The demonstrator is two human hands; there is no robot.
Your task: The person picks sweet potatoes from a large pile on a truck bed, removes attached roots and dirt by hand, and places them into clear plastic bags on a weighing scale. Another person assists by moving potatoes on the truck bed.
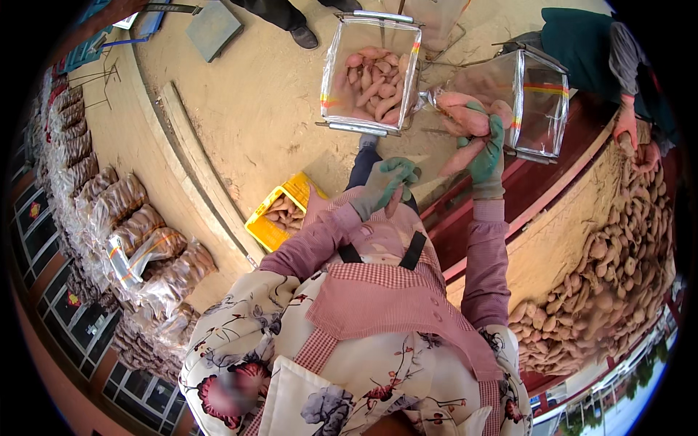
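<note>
Both my hands wear green-and-grey work gloves. My left hand is in front of my lap, its fingers curled round a small sweet potato that is mostly hidden. Further right, my right hand grips a long pink sweet potato. Several larger sweet potatoes are bunched against that hand's fingers; what supports them cannot be told. Just beyond them a clear plastic bag is stretched open on a metal frame. Ahead of my left hand, a second framed bag holds many sweet potatoes.
A yellow plastic crate with sweet potatoes stands at my left. Filled clear bags line the far left. On the right, a large sweet potato heap lies behind a red metal edge. A co-worker's hand is at the heap.
</note>
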